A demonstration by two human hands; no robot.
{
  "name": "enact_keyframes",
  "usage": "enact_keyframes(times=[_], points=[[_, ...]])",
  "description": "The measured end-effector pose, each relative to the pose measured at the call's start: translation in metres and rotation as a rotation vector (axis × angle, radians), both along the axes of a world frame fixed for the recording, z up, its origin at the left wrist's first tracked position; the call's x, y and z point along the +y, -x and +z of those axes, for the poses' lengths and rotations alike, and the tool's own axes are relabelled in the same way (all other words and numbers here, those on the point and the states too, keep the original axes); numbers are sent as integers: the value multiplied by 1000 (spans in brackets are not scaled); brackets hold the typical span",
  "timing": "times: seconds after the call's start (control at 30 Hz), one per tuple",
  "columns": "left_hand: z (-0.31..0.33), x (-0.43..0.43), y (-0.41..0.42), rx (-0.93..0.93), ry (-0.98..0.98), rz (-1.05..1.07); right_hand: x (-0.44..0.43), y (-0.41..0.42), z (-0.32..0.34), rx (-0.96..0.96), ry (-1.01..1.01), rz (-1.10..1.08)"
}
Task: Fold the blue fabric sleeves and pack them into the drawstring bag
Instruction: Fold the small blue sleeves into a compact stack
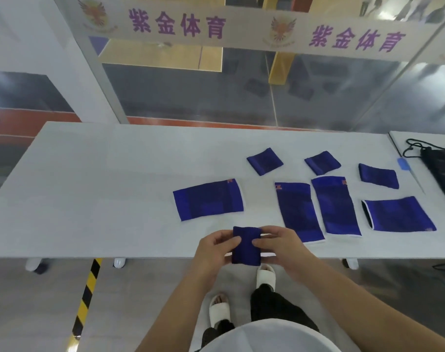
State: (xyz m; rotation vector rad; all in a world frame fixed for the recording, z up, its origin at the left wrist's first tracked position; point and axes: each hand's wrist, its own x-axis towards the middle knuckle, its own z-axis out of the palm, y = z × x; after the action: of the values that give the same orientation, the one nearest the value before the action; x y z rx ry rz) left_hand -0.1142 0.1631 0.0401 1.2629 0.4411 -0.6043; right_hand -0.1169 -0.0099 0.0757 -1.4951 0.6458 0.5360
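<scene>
My left hand (215,247) and my right hand (279,246) both grip a small blue sleeve (246,246) over the table's front edge, thumbs on top of it. Several larger blue sleeves lie flat on the white table (102,186): one at centre (208,199), two side by side (299,212) (336,205), one at right (399,214). Three small blue sleeves lie farther back (264,161) (322,162) (378,176). The black drawstring bag (440,161) sits at the far right edge, partly cut off.
A blue tape strip (403,163) marks the seam to a second table at right. A glass wall with a lettered banner stands behind the table. Yellow-black floor tape (88,293) runs under the table's left. My slippered feet (265,275) stand below.
</scene>
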Motion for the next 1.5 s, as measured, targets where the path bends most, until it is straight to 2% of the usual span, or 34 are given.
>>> enact_keyframes(times=[0.17, 0.3, 0.4, 0.53, 0.67, 0.8, 0.97, 1.07, 1.17, 1.27, 1.33, 1.5], points=[[-36, -31, -16, -17, -216, -53, -14, -11, -50, 92, 98, -100], [-59, -54, -27, -163, -397, -227, -28, -22, -88, 57, 390, -46], [-77, -61, -32, -325, -580, -350, -30, -26, -97, -27, 495, 39], [-86, -54, -32, -547, -832, -492, -31, -19, -98, -169, 655, 212], [-92, -45, -28, -824, -1128, -750, -42, -5, -104, -398, 966, 632], [-101, -38, -33, -890, -1319, -1015, -52, -5, -108, -413, 1078, 824], [-99, -38, -34, -837, -1398, -1118, -58, -17, -103, -376, 1064, 908], [-85, -41, -43, -769, -1334, -1132, -61, -22, -100, -359, 1000, 917], [-70, -42, -70, -755, -1186, -944, -69, -26, -93, -370, 928, 832], [-65, -46, -115, -746, -1102, -777, -91, -29, -87, -308, 950, 672], [-67, -59, -149, -697, -1071, -746, -110, -29, -87, -217, 988, 620], [-66, -117, -223, -553, -1049, -709, -142, -29, -92, -99, 979, 685]])
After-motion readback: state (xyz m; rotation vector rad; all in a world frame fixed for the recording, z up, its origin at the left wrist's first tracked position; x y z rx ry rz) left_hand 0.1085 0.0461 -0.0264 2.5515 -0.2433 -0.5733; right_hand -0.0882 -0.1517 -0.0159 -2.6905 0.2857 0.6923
